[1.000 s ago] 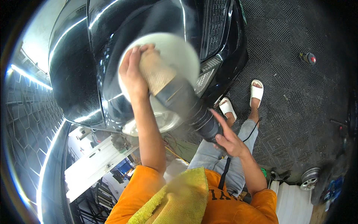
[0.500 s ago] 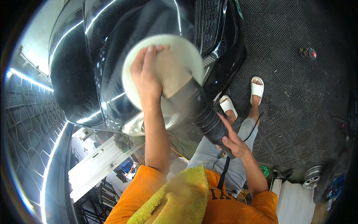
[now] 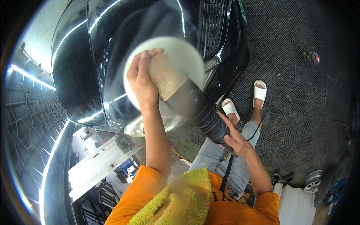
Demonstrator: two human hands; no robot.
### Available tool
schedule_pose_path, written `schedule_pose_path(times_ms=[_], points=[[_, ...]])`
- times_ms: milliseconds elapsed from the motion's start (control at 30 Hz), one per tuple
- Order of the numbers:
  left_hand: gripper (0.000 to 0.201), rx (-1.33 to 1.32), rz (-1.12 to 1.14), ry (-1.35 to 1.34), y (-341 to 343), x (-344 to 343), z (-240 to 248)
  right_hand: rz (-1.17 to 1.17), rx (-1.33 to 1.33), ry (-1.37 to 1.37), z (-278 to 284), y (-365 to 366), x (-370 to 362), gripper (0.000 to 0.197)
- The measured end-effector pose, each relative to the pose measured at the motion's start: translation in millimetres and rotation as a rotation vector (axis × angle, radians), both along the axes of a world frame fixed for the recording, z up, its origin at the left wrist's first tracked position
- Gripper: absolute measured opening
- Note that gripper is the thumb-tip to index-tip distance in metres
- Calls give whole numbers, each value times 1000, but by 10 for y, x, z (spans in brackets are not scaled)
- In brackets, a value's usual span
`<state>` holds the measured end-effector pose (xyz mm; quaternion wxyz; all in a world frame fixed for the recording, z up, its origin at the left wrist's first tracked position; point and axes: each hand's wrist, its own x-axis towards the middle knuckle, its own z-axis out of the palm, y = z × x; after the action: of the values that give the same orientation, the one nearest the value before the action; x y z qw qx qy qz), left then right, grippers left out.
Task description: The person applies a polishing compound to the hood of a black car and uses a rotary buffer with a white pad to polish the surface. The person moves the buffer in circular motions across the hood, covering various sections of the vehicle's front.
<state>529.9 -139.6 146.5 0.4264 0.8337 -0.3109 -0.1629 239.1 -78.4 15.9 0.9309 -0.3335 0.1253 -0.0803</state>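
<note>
A car polisher with a black body (image 3: 200, 110) and a tan ribbed head lies slantwise in front of me. Its wide, pale round pad (image 3: 183, 52) is over the glossy black car hood (image 3: 131, 22); the pad's underside is hidden, so contact cannot be seen. My left hand (image 3: 143, 84) grips the tan head, fingers curled over its front. Around the rear of the body my right hand (image 3: 238, 142) is closed, and a black cord hangs from that end. A yellow-green towel (image 3: 183, 195) hangs down my orange shirt.
The car's headlight (image 3: 135, 127) and black grille (image 3: 213, 26) border the hood. A spray can (image 3: 312, 57) lies on the dark ribbed floor mat (image 3: 292, 90). A wheel rim (image 3: 314, 181) is at lower right, a white panel (image 3: 90, 170) at lower left.
My left hand and the polisher's head have shifted slightly left and down in the view. Both hands keep their grip; the scene has shifted slightly too.
</note>
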Motion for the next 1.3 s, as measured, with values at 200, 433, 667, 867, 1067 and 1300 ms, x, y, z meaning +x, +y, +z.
schedule_pose_path(times_ms=[200, 433, 667, 867, 1067, 1300], points=[[28, -44, -91, 26, -712, 42, -190, -114, 62, 60, -117, -419, 126, 72], [29, -18, -101, 37, -1460, 14, -302, -203, 150, 63, -279, -835, 291, 78], [30, -90, -99, 49, -1326, 96, -271, -153, 145, 59, -221, -814, 298, 80], [30, -48, -110, 35, -770, 168, -206, -117, 94, 27, -168, -358, 197, 74], [29, -25, -2, 101, -216, 95, 14, -69, 111, -45, 11, 21, 140, 71], [30, -65, 127, 117, 549, 186, 296, 48, -73, -78, 206, 393, 203, 72]])
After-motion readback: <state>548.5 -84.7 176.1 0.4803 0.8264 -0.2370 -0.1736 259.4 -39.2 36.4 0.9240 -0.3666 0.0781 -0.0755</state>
